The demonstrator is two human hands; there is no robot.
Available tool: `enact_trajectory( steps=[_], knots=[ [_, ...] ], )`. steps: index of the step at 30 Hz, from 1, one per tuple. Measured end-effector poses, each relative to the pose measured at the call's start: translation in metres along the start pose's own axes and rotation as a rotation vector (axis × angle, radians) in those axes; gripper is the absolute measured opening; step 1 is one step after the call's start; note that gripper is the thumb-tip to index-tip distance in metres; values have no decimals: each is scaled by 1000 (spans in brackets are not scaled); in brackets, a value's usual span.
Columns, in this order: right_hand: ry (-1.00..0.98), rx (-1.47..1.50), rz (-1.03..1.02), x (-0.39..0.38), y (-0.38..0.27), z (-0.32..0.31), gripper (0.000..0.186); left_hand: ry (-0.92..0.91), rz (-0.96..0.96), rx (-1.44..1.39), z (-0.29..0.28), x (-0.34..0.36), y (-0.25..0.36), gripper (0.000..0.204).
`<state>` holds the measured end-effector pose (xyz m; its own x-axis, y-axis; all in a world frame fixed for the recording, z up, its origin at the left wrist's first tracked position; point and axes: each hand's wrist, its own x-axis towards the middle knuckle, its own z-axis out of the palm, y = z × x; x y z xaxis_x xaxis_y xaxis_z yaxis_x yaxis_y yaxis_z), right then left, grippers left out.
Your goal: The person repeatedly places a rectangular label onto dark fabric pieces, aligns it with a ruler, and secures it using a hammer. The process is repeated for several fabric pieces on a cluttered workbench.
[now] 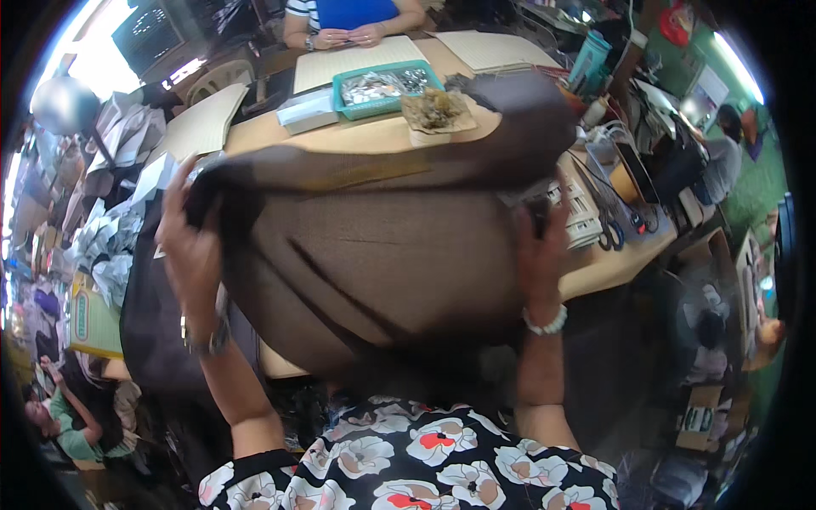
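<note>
A wide piece of thin dark brown cloth (pixel 382 246) is stretched between my two hands over the near side of the table. My left hand (pixel 191 251) grips its left edge, the fingers curled round a gathered dark fold. At the opposite edge my right hand (pixel 544 246), smeared by motion, pinches the cloth. Slanting creases run across the middle of the fabric, and its far right part billows up in a blurred bulge over the table. More dark fabric hangs beside my left forearm.
On the table (pixel 612 268) stand a teal basket (pixel 365 106) of small shiny pieces, a white box (pixel 308 112), scissors (pixel 610 231) and a calculator-like keypad (pixel 580 208). Across from me, a person's hands (pixel 348 36) rest by ruled sheets (pixel 365 64). Crumpled cloth (pixel 106 246) lies left.
</note>
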<state>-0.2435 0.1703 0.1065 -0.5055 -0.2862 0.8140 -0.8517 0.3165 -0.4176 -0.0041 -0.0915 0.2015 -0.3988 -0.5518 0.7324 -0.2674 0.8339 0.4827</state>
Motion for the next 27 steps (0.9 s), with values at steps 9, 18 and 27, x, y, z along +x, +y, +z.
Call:
enact_trajectory(
  steps=[9, 18, 27],
  knots=[
    [-418, -152, 121, -47, 45, 98, 67, -418, 185, 263, 56, -111, -13, 67],
    [-466, -99, 390, -60, 44, 58, 70, -388, -346, 48, 47, -199, -6, 70],
    [-374, -138, 601, -114, -12, 3, 58, -602, -308, -8, 72, -170, 23, 76]
  ],
)
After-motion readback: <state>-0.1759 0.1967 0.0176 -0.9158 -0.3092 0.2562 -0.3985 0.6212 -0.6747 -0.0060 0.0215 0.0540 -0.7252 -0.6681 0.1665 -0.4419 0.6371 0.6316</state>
